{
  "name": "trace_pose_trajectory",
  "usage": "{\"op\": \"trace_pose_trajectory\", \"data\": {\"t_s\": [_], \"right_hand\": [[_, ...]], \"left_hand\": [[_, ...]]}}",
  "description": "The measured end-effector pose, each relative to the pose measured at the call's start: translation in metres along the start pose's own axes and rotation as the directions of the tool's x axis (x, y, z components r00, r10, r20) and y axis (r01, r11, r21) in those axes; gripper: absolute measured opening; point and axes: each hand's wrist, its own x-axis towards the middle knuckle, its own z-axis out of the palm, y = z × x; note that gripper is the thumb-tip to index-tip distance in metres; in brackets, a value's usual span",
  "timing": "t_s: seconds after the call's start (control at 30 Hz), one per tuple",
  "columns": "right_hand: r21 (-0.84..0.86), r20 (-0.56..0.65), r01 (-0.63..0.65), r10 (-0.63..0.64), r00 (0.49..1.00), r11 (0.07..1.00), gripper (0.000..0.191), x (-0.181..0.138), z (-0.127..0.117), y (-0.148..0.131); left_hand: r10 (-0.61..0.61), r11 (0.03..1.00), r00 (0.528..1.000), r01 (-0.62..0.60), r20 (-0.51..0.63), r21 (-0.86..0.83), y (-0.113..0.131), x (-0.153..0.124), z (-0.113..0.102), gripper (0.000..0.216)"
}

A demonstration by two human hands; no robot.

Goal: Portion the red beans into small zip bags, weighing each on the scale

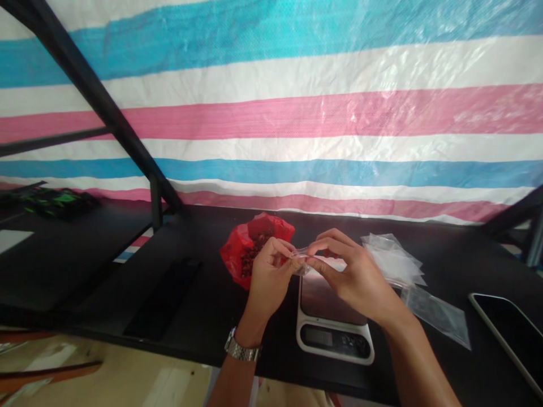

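Basically, the striped blue, pink and white woven tarp hangs behind as a backdrop and poses no trouble, and the flat black desk carries everything. On it, the white digital kitchen scale with a dark glass platform sits near the front edge, right under the hands; a knock from a wrist could likely shove it toward that edge. To its right, the black slab-shaped phone lies at the desk's corner, well apart from the hands. The open red thin-plastic bag of dark reddish-brown bits slumps just left of the scale with its mouth gaping, so a brush from the left hand could probably tip it and spill bits over the desk. The loose stack of clear flat plastic pouches lies just right of the scale; light and slick, they may scatter if the right hand drags across. Both hands are closed narrow, fingertips pinching the small clear plastic pouch between them, above the back of the scale's platform. Main risk: the film is slippery and tiny, so the pinch may slip and drop the pouch onto the scale, or its mouth may tear if pulled unevenly. Whether anything is inside it, cannot tell.
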Motion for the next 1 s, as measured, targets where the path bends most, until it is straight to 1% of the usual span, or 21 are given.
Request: {"op": "trace_pose_trajectory", "data": {"t_s": [0.1, 0.17, 0.2, 0.23, 0.3, 0.33, 0.37, 0.4, 0.47, 0.53, 0.6, 0.67, 0.73, 0.8, 0.83, 0.87, 0.9, 0.93, 0.97, 1.0], "right_hand": [[-0.106, 0.049, -0.043, 0.048, 0.998, 0.993, 0.006, -0.002, -0.001, 0.006], [-0.117, 0.054, -0.042, 0.048, 0.997, 0.992, 0.009, -0.002, 0.0, 0.006], [-0.102, 0.058, -0.031, 0.037, 0.998, 0.994, 0.009, -0.002, 0.001, 0.005], [-0.083, 0.068, -0.019, 0.025, 0.997, 0.996, 0.009, -0.001, 0.002, 0.003], [-0.056, 0.089, 0.0, 0.004, 0.996, 0.998, 0.009, 0.0, 0.002, -0.002], [-0.049, 0.095, 0.004, 0.0, 0.996, 0.999, 0.01, 0.0, 0.002, -0.005], [-0.045, 0.098, 0.006, -0.001, 0.995, 0.999, 0.01, 0.0, 0.002, -0.007], [-0.04, 0.105, 0.007, -0.003, 0.994, 0.999, 0.011, 0.0, 0.002, -0.009], [-0.025, 0.124, 0.012, -0.009, 0.992, 1.0, 0.013, 0.0, 0.002, -0.014], [0.005, 0.115, 0.004, -0.005, 0.993, 1.0, 0.012, 0.0, 0.005, -0.02], [0.052, 0.019, -0.026, 0.025, 1.0, 0.998, 0.018, 0.004, 0.011, -0.026], [0.077, -0.086, -0.058, 0.064, 0.994, 0.995, 0.026, 0.014, 0.016, -0.03], [0.011, -0.107, -0.066, 0.067, 0.992, 0.998, 0.028, 0.03, 0.013, -0.025], [-0.162, -0.111, -0.09, 0.072, 0.991, 0.983, 0.028, 0.043, -0.002, -0.006], [-0.258, -0.195, -0.158, 0.109, 0.975, 0.953, 0.027, 0.048, -0.013, 0.008], [-0.346, -0.306, -0.272, 0.166, 0.938, 0.898, 0.027, 0.049, -0.026, 0.024], [-0.418, -0.376, -0.375, 0.218, 0.901, 0.828, 0.026, 0.048, -0.039, 0.041], [-0.466, -0.391, -0.446, 0.274, 0.879, 0.764, 0.025, 0.044, -0.051, 0.058], [-0.492, -0.354, -0.476, 0.333, 0.874, 0.729, 0.024, 0.038, -0.061, 0.073], [-0.498, -0.297, -0.471, 0.367, 0.882, 0.728, 0.024, 0.031, -0.067, 0.086]], "left_hand": [[0.019, 1.0, 1.0, -0.019, 0.0, 0.025, -0.002, -0.003, -0.004, 0.044], [-0.021, 1.0, 1.0, 0.021, 0.019, 0.012, -0.002, -0.005, -0.007, 0.043], [-0.056, 0.998, 0.997, 0.057, 0.051, -0.006, -0.001, -0.006, -0.008, 0.041], [-0.091, 0.995, 0.991, 0.094, 0.097, -0.026, 0.0, -0.007, -0.009, 0.044], [-0.141, 0.987, 0.963, 0.155, 0.228, -0.046, 0.003, -0.009, -0.012, 0.057], [-0.153, 0.984, 0.947, 0.173, 0.284, -0.047, 0.004, -0.01, -0.014, 0.06], [-0.158, 0.982, 0.936, 0.182, 0.314, -0.049, 0.004, -0.011, -0.014, 0.06], [-0.159, 0.981, 0.936, 0.186, 0.315, -0.057, 0.005, -0.011, -0.015, 0.057], [-0.163, 0.978, 0.951, 0.191, 0.264, -0.083, 0.007, -0.012, -0.015, 0.053], [-0.175, 0.97, 0.967, 0.202, 0.187, -0.137, 0.009, -0.013, -0.015, 0.054], [-0.176, 0.957, 0.976, 0.199, 0.127, -0.21, 0.015, -0.013, -0.019, 0.058], [-0.13, 0.952, 0.99, 0.139, 0.05, -0.272, 0.023, -0.012, -0.03, 0.06], [-0.039, 0.965, 0.999, 0.029, -0.035, -0.262, 0.032, -0.012, -0.046, 0.059], [0.045, 0.981, 0.994, -0.063, -0.1, -0.183, 0.039, -0.011, -0.067, 0.057], [0.063, 0.986, 0.99, -0.081, -0.123, -0.145, 0.041, -0.011, -0.077, 0.058], [0.063, 0.989, 0.989, -0.08, -0.132, -0.125, 0.042, -0.012, -0.087, 0.058], [0.037, 0.991, 0.99, -0.054, -0.134, -0.126, 0.042, -0.012, -0.095, 0.059], [0.007, 0.99, 0.99, -0.028, -0.143, -0.139, 0.042, -0.012, -0.102, 0.06], [-0.025, 0.987, 0.989, 0.001, -0.145, -0.162, 0.042, -0.012, -0.107, 0.06], [-0.049, 0.983, 0.987, 0.021, -0.152, -0.185, 0.042, -0.013, -0.11, 0.061]]}}
